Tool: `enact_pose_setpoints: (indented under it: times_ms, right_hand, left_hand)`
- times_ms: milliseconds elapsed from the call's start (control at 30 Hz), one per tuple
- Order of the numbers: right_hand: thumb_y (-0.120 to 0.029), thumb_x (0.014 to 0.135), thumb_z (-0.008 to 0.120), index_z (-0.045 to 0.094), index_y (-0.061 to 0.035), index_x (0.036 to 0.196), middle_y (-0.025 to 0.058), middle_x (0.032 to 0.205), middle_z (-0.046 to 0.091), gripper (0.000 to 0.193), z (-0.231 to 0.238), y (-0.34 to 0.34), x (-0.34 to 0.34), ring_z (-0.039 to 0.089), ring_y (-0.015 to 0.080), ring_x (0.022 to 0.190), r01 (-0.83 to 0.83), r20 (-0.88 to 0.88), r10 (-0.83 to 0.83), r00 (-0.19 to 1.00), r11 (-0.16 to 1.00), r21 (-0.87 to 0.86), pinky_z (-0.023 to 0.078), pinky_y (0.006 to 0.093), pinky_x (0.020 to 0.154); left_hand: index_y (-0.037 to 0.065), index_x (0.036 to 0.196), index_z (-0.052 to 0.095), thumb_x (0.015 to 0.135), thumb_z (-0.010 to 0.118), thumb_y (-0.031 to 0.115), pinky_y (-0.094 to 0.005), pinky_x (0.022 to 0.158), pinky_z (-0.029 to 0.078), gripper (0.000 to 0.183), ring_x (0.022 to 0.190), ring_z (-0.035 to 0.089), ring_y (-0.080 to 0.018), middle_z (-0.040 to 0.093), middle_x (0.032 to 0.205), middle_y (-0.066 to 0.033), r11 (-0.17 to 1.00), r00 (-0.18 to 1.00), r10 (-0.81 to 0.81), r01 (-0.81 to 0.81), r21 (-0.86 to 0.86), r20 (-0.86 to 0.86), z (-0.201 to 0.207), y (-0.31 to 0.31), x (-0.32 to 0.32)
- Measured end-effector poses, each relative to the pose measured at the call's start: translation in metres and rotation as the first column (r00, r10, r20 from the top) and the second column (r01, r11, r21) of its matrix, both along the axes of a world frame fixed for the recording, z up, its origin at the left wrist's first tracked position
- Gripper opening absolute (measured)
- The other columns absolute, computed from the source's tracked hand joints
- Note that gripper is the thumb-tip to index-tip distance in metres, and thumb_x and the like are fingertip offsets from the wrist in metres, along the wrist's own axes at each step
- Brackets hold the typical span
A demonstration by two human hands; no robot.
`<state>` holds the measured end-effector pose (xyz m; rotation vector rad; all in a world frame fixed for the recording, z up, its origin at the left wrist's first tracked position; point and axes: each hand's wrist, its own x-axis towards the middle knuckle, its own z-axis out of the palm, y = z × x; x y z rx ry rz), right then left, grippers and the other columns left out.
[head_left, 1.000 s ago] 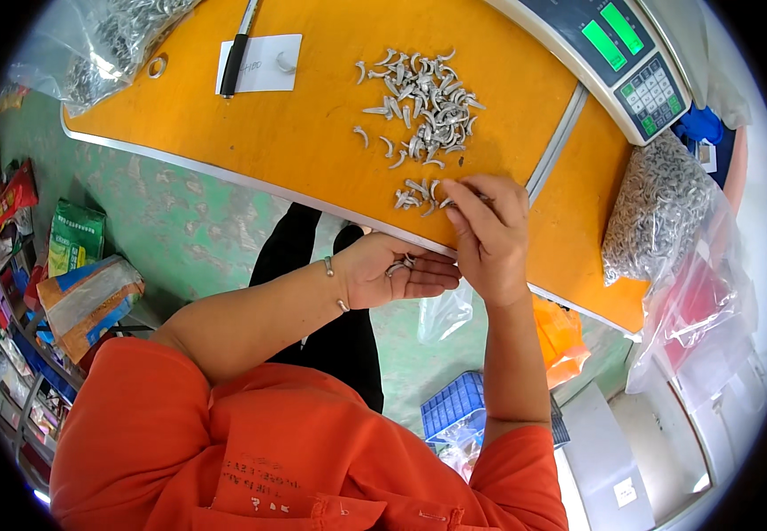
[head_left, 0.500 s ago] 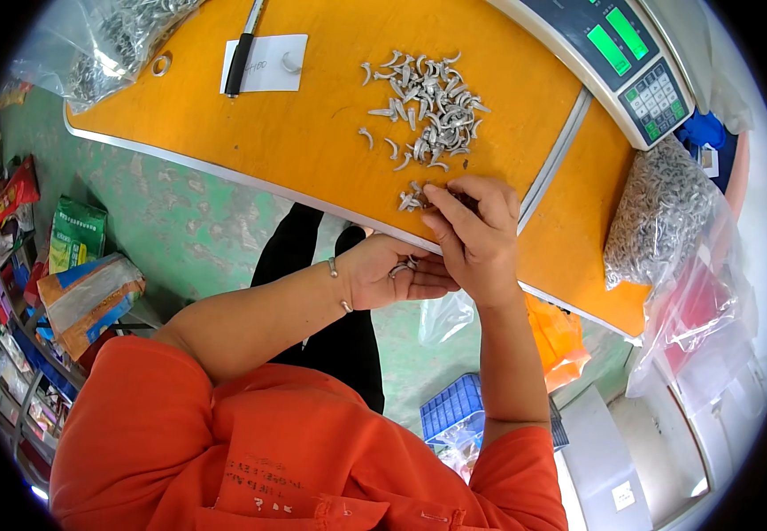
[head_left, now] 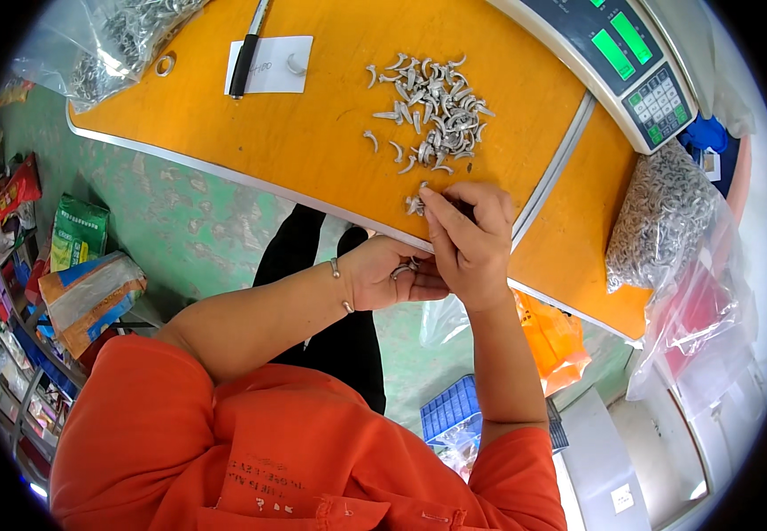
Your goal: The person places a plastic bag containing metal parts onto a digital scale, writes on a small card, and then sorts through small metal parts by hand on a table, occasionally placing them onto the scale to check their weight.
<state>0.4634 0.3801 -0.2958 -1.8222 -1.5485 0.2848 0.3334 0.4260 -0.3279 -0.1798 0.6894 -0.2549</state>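
A loose pile of small curved grey metal pieces (head_left: 450, 111) lies on the orange-yellow table (head_left: 339, 133). Closer to the front edge sits a much smaller cluster of the same pieces (head_left: 414, 206). My right hand (head_left: 472, 243) is at this cluster, thumb and forefinger pinched on one small curved metal piece (head_left: 424, 187). Its other fingers are curled and partly hidden. Just below the table edge my left hand (head_left: 392, 274) is held palm up with fingers stretched out, their tips partly behind my right hand. A silver ring shows on it, and an open bangle circles the wrist.
A digital scale (head_left: 640, 80) with green displays stands at the upper right. Below it rests a clear bag full of metal pieces (head_left: 662, 217). Another filled bag (head_left: 118, 44), a metal ring (head_left: 165, 65), and a pen (head_left: 243, 66) on white paper (head_left: 290, 75) lie at the left.
My right hand has shifted slightly at the small cluster, which now looks smaller, and a piece shows at its fingertips. My left hand stays palm up below the edge.
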Motion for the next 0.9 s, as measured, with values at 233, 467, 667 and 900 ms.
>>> enact_pose_setpoints:
  times_ms: [233,467,667,900]
  right_hand:
    - [0.004,0.063,0.066,0.066,-0.0057,0.087,0.006,0.082,0.054,0.026,-0.002,0.0,-0.001,0.049,0.0222,0.075,0.013,-0.002,-0.013,1.0,1.0,0.021,0.038,0.0299,0.065]
    - [0.002,0.061,0.066,0.065,-0.0049,0.087,0.0059,0.083,0.054,0.027,-0.002,-0.001,0.001,0.05,0.0236,0.076,0.029,-0.016,-0.029,0.999,0.999,0.034,0.04,0.0329,0.068]
    - [0.002,0.058,0.069,0.064,-0.0031,0.086,0.0074,0.09,0.057,0.028,-0.002,-0.003,0.0,0.051,0.0247,0.082,0.034,-0.045,-0.031,0.999,0.997,0.063,0.041,0.033,0.071]
    - [-0.001,0.058,0.071,0.063,-0.0035,0.082,0.0065,0.094,0.057,0.026,-0.005,-0.002,-0.009,0.051,0.025,0.085,0.054,-0.005,-0.054,0.999,0.996,0.067,0.041,0.0323,0.072]
  left_hand:
    - [0.001,0.103,0.051,0.09,0.042,0.023,-0.0349,0.082,0.049,0.027,0.092,0.057,-0.0229,0.057,0.099,-0.0136,1.0,1.0,0.004,-0.004,-0.016,0.011,-0.001,0.007,-0.005]
    - [-0.001,0.106,0.05,0.09,0.04,0.021,-0.0353,0.084,0.048,0.029,0.094,0.058,-0.024,0.057,0.1,-0.0149,0.999,1.0,0.017,-0.016,-0.036,0.022,-0.001,0.011,-0.007]
    - [0.0,0.106,0.05,0.09,0.041,0.022,-0.0367,0.082,0.049,0.028,0.091,0.058,-0.0231,0.057,0.099,-0.0123,0.999,1.0,0.022,-0.022,-0.043,-0.006,-0.004,0.009,-0.009]
    - [0.002,0.104,0.05,0.09,0.041,0.021,-0.0368,0.082,0.049,0.025,0.089,0.058,-0.0219,0.057,0.098,-0.011,0.999,0.999,0.04,-0.04,-0.026,0.008,-0.005,0.007,-0.009]
